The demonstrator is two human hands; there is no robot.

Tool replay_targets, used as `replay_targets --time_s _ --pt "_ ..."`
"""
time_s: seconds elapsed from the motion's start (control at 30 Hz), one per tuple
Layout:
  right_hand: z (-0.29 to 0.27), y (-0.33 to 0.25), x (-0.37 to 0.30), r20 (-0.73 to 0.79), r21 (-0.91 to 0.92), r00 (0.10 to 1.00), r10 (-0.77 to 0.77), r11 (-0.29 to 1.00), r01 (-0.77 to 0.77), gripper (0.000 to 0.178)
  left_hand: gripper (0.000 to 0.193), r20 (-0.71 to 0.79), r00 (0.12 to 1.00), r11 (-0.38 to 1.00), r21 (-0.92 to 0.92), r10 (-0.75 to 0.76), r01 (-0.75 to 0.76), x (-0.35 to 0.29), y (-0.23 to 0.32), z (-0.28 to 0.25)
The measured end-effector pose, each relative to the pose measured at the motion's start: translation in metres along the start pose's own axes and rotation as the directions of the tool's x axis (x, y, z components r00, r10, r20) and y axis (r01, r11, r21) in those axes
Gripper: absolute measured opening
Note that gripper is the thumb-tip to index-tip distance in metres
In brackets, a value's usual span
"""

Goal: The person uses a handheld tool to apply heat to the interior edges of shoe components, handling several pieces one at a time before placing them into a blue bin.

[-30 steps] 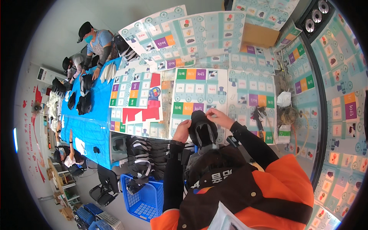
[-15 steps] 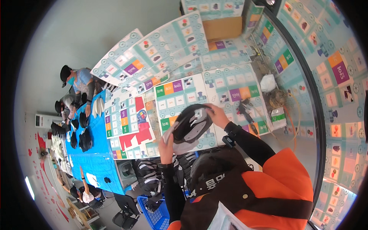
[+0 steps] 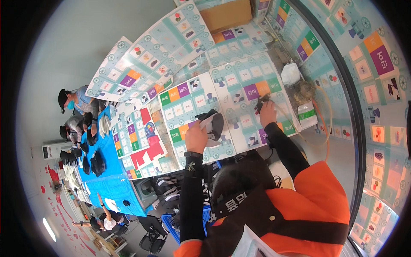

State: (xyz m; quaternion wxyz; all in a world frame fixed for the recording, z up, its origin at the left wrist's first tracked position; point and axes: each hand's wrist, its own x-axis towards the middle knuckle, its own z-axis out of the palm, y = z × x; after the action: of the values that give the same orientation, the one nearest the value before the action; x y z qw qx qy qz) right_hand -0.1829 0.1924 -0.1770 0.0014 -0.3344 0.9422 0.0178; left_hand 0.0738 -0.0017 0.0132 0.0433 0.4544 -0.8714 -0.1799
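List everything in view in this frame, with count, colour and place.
Fabric piece: one, black and grey, in left hand
Tool: one, dark, at right hand
Printed boards: many, mostly white and teal, centre, top and right
Bag: one, white, right
Cords: some, yellow and orange, right
Cardboard: one piece, brown, top
Sheet: one, blue, left
Dark pieces: several, black, on the sheet
Co-workers: three, mixed clothing, left
Chair: one, black, below the sheet
Basket: one, blue, bottom
Left hand: one, bare, centre
Right hand: one, bare, right of centre
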Motion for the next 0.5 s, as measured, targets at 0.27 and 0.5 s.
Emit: replay_targets --time_s 0.27,0.5 --pt "-0.027 0.02 0.011 0.062 0.799 0.998 -0.017 0.6 -0.04 0.017 0.027 0.046 0.987 0.987 0.044 0.153 -0.155 0.022 0.017 0.0" --pt "-0.124 -0.051 -0.03 0.62 0.784 0.584 -0.524 0.428 -0.45 0.036 0.032 0.059 0.991 0.989 0.086 0.117 -0.121 0.036 0.024 0.014"
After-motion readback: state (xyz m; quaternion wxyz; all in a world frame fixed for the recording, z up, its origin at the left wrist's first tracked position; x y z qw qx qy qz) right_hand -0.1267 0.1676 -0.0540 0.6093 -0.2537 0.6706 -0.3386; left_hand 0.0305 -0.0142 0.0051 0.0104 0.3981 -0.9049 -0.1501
